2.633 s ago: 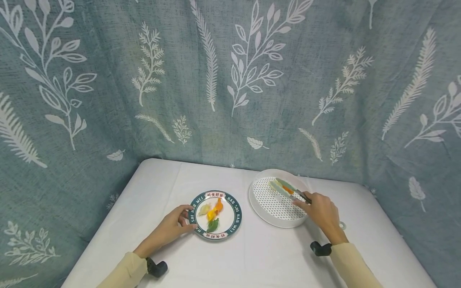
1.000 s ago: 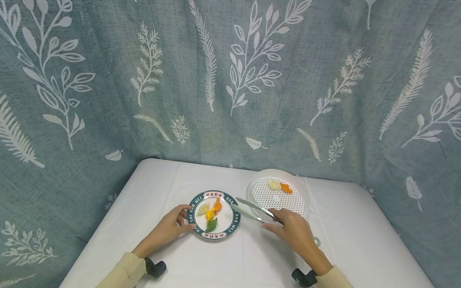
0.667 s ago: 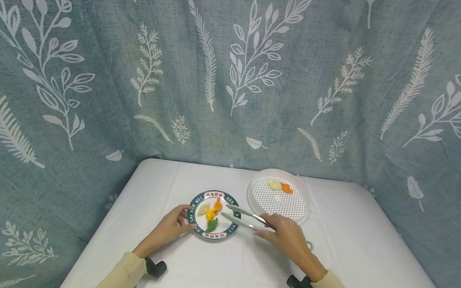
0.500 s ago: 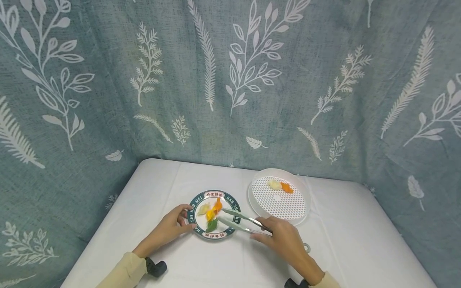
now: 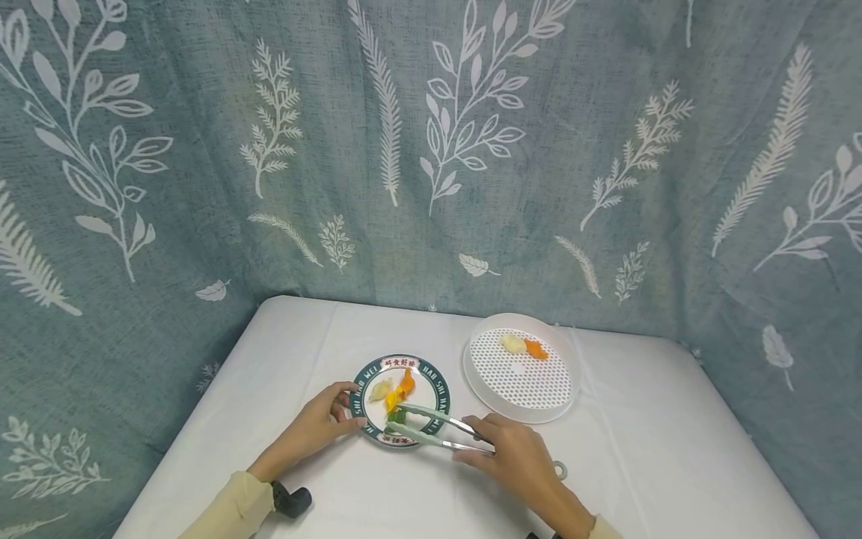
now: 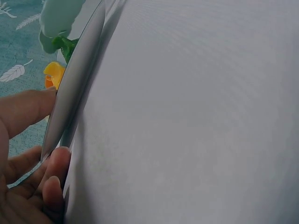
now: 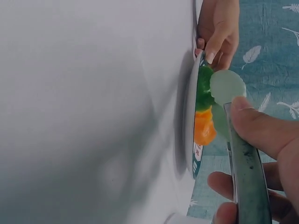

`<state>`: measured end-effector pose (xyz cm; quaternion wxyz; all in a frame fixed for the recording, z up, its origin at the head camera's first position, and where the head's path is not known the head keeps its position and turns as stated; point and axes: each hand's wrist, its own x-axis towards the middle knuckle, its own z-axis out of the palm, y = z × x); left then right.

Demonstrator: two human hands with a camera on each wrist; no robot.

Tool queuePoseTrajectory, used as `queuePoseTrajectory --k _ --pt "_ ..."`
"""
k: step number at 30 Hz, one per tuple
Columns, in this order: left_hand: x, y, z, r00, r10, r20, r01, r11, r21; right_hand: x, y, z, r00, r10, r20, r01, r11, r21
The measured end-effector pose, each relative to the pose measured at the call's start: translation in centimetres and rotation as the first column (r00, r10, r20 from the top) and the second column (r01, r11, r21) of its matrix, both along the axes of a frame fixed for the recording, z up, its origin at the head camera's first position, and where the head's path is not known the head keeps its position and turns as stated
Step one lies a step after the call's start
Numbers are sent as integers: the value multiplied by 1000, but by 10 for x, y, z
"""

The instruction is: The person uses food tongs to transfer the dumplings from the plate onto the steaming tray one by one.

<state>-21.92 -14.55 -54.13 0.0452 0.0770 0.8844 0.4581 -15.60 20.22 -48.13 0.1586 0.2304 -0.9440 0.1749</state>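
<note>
A round plate [image 5: 438, 389] with a dark green patterned rim bears a pale piece [image 5: 380, 390], an orange piece [image 5: 407, 382], a yellow piece [image 5: 393, 402] and a green piece [image 5: 397, 419]. My left hand [image 5: 323, 419] grips the plate's left edge, thumb on the rim and fingers curled at its side. My right hand [image 5: 512, 457] holds tongs [image 5: 447, 421] with pale green tips, which stand apart around the green piece, low over the plate. In the right wrist view a tip partly covers the green piece [image 7: 204, 88]; whether they touch is unclear.
A white round tray [image 5: 474, 385] with a perforated base stands right of the plate, with a pale piece [image 5: 514, 344] and an orange piece [image 5: 536, 349] in it. A patterned curtain [image 5: 377, 247] hangs behind the white-covered table [image 5: 673, 449].
The right hand has brought the tongs leftward from the perforated tray to the plate, then lower toward the green piece. The orange piece once between their tips lies in the tray. The left hand has kept its place.
</note>
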Motion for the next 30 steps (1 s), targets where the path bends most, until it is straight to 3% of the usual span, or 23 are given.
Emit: queuePoseTrajectory --k 4,9,18,24,30 --pt "1 0 2 1000 3 4 -3 1000 4 0 2 -1 1000 -18 -13 18 1000 19" --pt "3 0 4 1000 7 6 -7 1000 6 -3 9 2 999 -37 34 36 999 39" --pt "3 1 4 1000 10 13 -10 1000 7 -7 19 9 999 28 -39 -26 999 48" --pt "5 2 4 1000 11 19 -11 1000 6 -7 19 10 999 41 -27 -39 998 56" --pt "4 1 4 1000 2 7 -2 1000 16 -22 24 8 995 91 -34 -88 992 87"
